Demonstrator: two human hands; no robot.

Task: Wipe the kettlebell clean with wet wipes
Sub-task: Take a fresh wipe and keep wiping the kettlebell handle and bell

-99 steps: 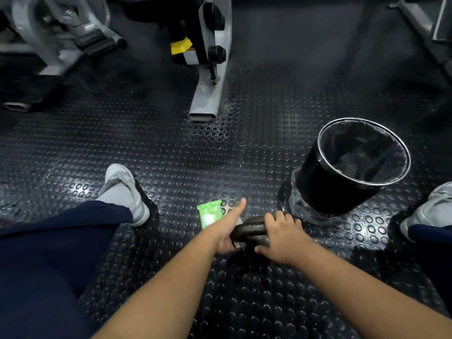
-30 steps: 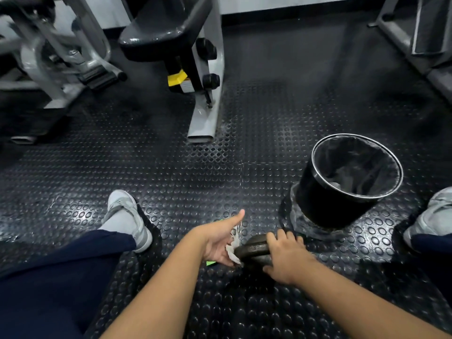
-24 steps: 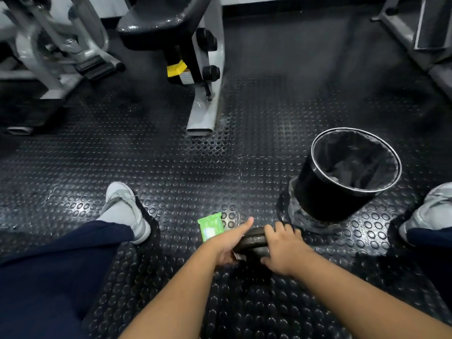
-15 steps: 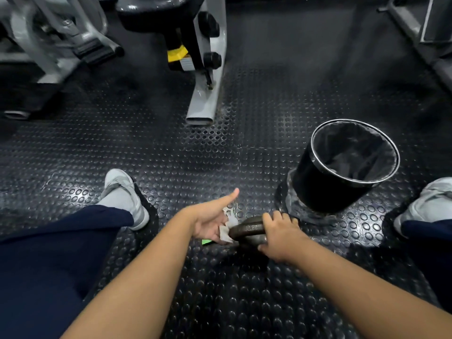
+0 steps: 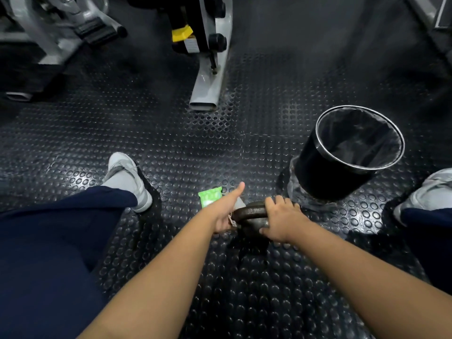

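A dark iron kettlebell (image 5: 250,212) stands on the studded rubber floor between my legs. My right hand (image 5: 281,218) grips the right side of its handle from above. My left hand (image 5: 226,211) holds a white wet wipe (image 5: 238,204) against the left end of the handle, thumb sticking out forward. Only small bits of the wipe show past my fingers. A green pack of wet wipes (image 5: 209,196) lies on the floor just left of my left hand.
A black bin (image 5: 325,177) with a dark liner stands to the right of the kettlebell. My grey shoes (image 5: 127,177) and dark trouser legs flank the spot. A grey machine leg (image 5: 208,86) and other gym frames (image 5: 49,28) stand farther ahead.
My left hand has slid right along the handle with the wipe, uncovering the green pack again. My right hand keeps its grip on the handle.
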